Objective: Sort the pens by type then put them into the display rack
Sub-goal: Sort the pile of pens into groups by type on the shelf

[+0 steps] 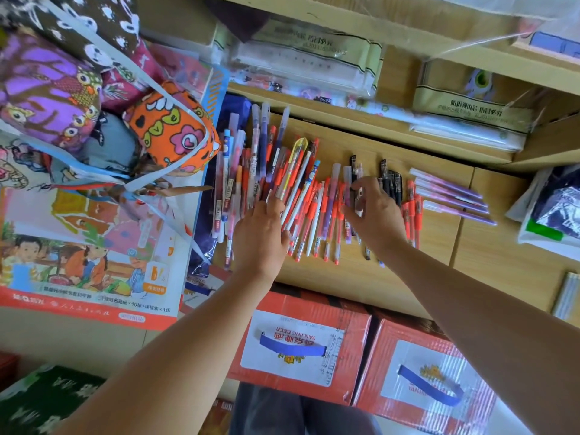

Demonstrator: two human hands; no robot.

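**Dozens of pens unsorted, one pen in the pinch**

Dozens of pens lie in a mixed pile [301,196] on the wooden counter [439,246]. Their long axes run roughly six to twelve o'clock, leaning toward one.

The left hand [260,229] rests on the pile's near end. Its fingers are straight and slightly spread, pressing the barrels flat and gripping nothing.

The right hand [376,215] is at three o'clock from the left. Its thumb and forefinger are curled together on a pinched pen [357,204], whose type is too blurred to name.

The sorted groups lie further toward three o'clock:
- The black pens [390,183] are just beside the right knuckles, at about one o'clock.
- A few red pens [412,211] come next.
- The purple pens [452,196] are set apart, slanting ten to four.

The right hand is clearly the nearer one to all three groups, so the coming placement is probably a short carry toward three o'clock with the pen kept parallel to its group.

Sorting looks less than half done. No display rack can be made out. Beer cartons [301,346] stand at six o'clock, below the counter edge.
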